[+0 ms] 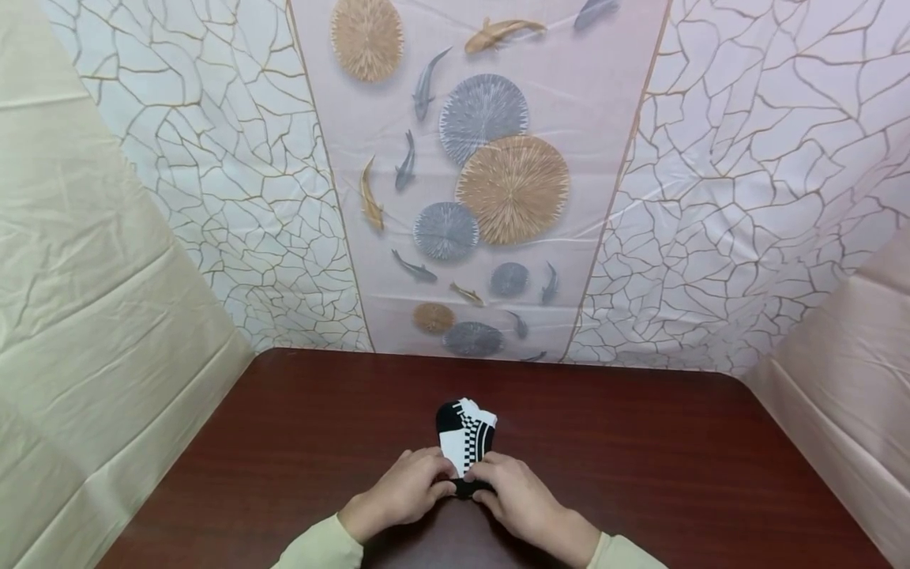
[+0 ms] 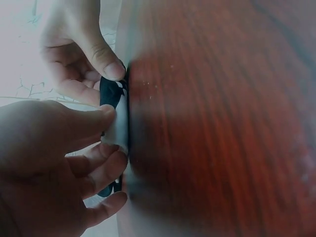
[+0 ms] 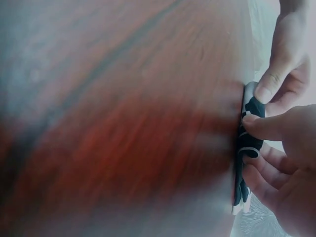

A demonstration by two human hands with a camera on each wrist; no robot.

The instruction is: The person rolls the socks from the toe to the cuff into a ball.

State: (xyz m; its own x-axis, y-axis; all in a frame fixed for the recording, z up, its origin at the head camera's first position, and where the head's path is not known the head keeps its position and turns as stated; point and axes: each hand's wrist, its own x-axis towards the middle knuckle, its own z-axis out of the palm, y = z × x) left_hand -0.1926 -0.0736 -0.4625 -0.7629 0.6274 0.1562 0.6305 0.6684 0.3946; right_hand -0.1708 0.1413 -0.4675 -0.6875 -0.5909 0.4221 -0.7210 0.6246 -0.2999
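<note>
Two hands met at the near edge of the tabletop (image 1: 284, 442), on a black-and-white sock (image 1: 465, 438) lying flat there. The left hand (image 1: 405, 490) and right hand (image 1: 522, 498) each pinched its near end, grip clamped on the fabric.

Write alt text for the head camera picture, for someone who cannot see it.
Two hands, left hand and right hand, pinch the near end of black-and-white socks lying on a dark red wooden table. Behind hangs a cloth backdrop printed with fish and round discs.

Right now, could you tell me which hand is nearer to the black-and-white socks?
Neither: both touch the socks. The left hand pinches their near end from the left, the right hand from the right.
</note>
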